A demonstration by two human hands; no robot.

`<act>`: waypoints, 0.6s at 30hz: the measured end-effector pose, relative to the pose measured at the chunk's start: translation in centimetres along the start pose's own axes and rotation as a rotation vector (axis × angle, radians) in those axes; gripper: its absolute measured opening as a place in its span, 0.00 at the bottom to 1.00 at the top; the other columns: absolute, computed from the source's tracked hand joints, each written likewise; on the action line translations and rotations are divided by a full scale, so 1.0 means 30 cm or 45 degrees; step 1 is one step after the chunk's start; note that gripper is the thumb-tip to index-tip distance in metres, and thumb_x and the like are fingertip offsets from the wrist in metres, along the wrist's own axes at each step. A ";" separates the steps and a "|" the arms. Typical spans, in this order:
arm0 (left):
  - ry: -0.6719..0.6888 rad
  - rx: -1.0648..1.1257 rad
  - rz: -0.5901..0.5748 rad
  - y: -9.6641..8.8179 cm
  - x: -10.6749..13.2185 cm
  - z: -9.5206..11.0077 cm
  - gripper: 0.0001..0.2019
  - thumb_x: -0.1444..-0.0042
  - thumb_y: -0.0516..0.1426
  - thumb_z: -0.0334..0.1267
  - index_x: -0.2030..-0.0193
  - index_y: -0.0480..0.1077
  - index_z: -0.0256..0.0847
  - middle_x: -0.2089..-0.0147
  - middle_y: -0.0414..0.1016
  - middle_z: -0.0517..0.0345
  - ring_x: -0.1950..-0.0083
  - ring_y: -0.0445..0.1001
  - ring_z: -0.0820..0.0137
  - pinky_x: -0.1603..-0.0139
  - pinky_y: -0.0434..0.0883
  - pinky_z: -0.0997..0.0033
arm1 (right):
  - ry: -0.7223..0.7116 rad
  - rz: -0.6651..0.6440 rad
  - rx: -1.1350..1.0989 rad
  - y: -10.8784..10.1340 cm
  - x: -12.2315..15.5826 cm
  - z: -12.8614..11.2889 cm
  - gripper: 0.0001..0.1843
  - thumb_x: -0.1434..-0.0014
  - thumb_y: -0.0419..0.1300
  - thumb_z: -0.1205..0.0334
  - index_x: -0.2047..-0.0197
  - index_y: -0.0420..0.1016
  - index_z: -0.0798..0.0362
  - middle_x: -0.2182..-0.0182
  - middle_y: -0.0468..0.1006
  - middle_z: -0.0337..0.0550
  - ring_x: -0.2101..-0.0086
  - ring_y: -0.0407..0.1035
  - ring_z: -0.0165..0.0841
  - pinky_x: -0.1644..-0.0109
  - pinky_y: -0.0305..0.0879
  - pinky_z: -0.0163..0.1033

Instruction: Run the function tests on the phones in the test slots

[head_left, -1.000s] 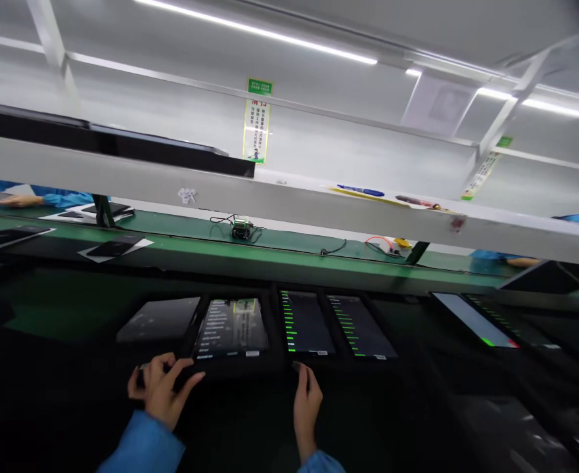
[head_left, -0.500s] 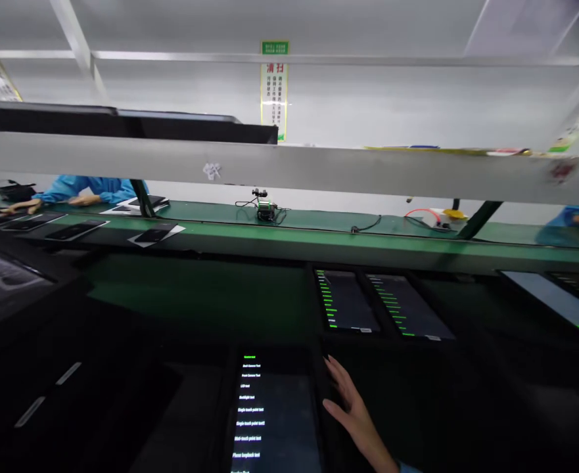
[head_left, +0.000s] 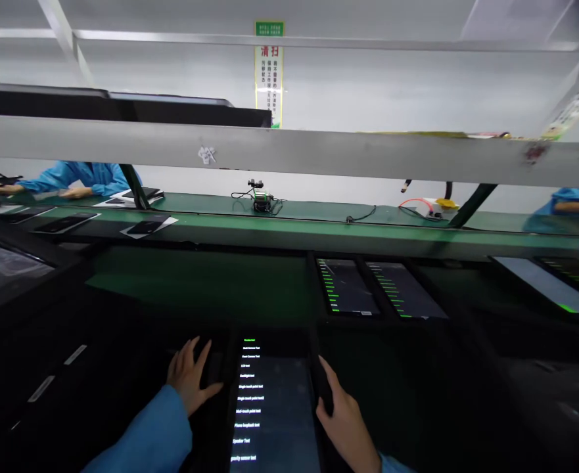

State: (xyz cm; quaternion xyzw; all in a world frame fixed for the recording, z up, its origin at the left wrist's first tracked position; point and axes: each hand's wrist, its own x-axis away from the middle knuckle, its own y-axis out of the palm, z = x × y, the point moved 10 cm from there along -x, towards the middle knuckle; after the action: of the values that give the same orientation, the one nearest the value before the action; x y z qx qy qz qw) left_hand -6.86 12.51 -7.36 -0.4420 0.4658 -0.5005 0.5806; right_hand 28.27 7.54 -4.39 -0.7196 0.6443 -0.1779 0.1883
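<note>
A pale wall [head_left: 392,92] stands at the back, crossed by a metal rail [head_left: 171,38], with a narrow green-and-white poster [head_left: 269,82] behind the rail. Below, a long grey shelf [head_left: 368,152] spans the full width on dark slanted struts [head_left: 472,206], above a green-topped bench [head_left: 313,211]. The wall is well lit; the near worktop [head_left: 205,282] sinks into shadow, its surface perhaps green too.

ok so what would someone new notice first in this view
The lit screen at the bottom centre, with its mostly white test list, stands out first, between the left hand and the right hand. Beyond it to the right, two more screens show green lines. Above, a tall green-topped notice shows against the far wall.
</note>
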 end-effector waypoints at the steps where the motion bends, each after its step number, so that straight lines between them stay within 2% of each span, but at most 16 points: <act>1: -0.018 -0.003 -0.011 -0.002 0.016 -0.026 0.42 0.54 0.54 0.60 0.34 0.55 0.41 0.30 0.49 0.42 0.30 0.48 0.49 0.34 0.51 0.44 | 0.006 -0.030 0.033 -0.008 0.012 -0.005 0.37 0.41 0.50 0.62 0.30 0.41 0.43 0.43 0.70 0.38 0.47 0.68 0.33 0.42 0.65 0.40; 3: -0.095 -0.018 -0.001 -0.011 0.069 -0.106 0.45 0.54 0.51 0.66 0.34 0.53 0.39 0.30 0.48 0.38 0.30 0.47 0.45 0.35 0.51 0.39 | 0.024 -0.043 0.071 -0.036 0.045 0.008 0.38 0.41 0.51 0.60 0.30 0.42 0.42 0.47 0.73 0.37 0.50 0.71 0.34 0.45 0.68 0.39; 5: -0.145 -0.017 0.075 -0.025 0.137 -0.191 0.49 0.53 0.48 0.68 0.34 0.51 0.30 0.31 0.46 0.31 0.31 0.50 0.44 0.36 0.54 0.40 | 0.045 0.002 0.122 -0.078 0.087 0.045 0.38 0.42 0.53 0.58 0.31 0.45 0.41 0.49 0.75 0.37 0.51 0.72 0.36 0.48 0.71 0.39; 7: -0.082 0.003 0.160 -0.029 0.200 -0.237 0.47 0.48 0.44 0.66 0.35 0.51 0.23 0.31 0.48 0.28 0.33 0.55 0.47 0.37 0.60 0.45 | 0.045 0.051 0.204 -0.120 0.131 0.083 0.35 0.42 0.53 0.57 0.32 0.49 0.39 0.49 0.75 0.36 0.51 0.72 0.36 0.50 0.72 0.40; 8: -0.019 0.017 0.180 -0.025 0.225 -0.241 0.44 0.45 0.42 0.64 0.36 0.53 0.23 0.32 0.51 0.29 0.34 0.58 0.49 0.38 0.62 0.47 | 0.037 0.059 0.260 -0.136 0.150 0.096 0.33 0.41 0.53 0.57 0.33 0.51 0.39 0.48 0.74 0.36 0.51 0.72 0.36 0.49 0.72 0.40; 11: 0.131 0.028 0.151 -0.003 0.270 -0.204 0.34 0.40 0.38 0.56 0.37 0.57 0.33 0.36 0.61 0.36 0.36 0.61 0.50 0.38 0.62 0.43 | 0.022 0.036 0.493 -0.164 0.186 0.104 0.29 0.40 0.50 0.58 0.35 0.56 0.39 0.44 0.71 0.36 0.47 0.68 0.37 0.45 0.69 0.44; 13: 0.166 0.013 0.135 -0.007 0.275 -0.156 0.31 0.40 0.39 0.53 0.35 0.55 0.38 0.37 0.63 0.39 0.36 0.61 0.49 0.40 0.62 0.40 | 0.053 0.008 0.654 -0.163 0.195 0.101 0.29 0.40 0.49 0.60 0.35 0.58 0.42 0.40 0.65 0.40 0.43 0.64 0.40 0.42 0.66 0.48; 16: 0.106 -0.041 0.206 -0.051 0.265 -0.098 0.34 0.41 0.39 0.53 0.32 0.47 0.36 0.38 0.61 0.35 0.42 0.65 0.44 0.47 0.66 0.38 | 0.179 -0.028 0.817 -0.120 0.208 0.113 0.29 0.40 0.48 0.62 0.35 0.58 0.48 0.34 0.51 0.46 0.38 0.54 0.47 0.38 0.59 0.55; 18: 0.035 0.006 0.275 -0.087 0.256 -0.084 0.36 0.41 0.40 0.54 0.31 0.42 0.34 0.39 0.60 0.32 0.46 0.67 0.42 0.50 0.69 0.38 | 0.286 0.006 0.862 -0.078 0.222 0.130 0.29 0.40 0.48 0.62 0.35 0.59 0.49 0.33 0.46 0.48 0.38 0.51 0.51 0.38 0.56 0.60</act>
State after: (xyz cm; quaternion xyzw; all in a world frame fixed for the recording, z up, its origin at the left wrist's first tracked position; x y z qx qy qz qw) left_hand -9.27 4.48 -6.01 -0.3809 0.5175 -0.4420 0.6259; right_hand 32.95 1.31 -6.52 -0.5909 0.5671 -0.4588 0.3446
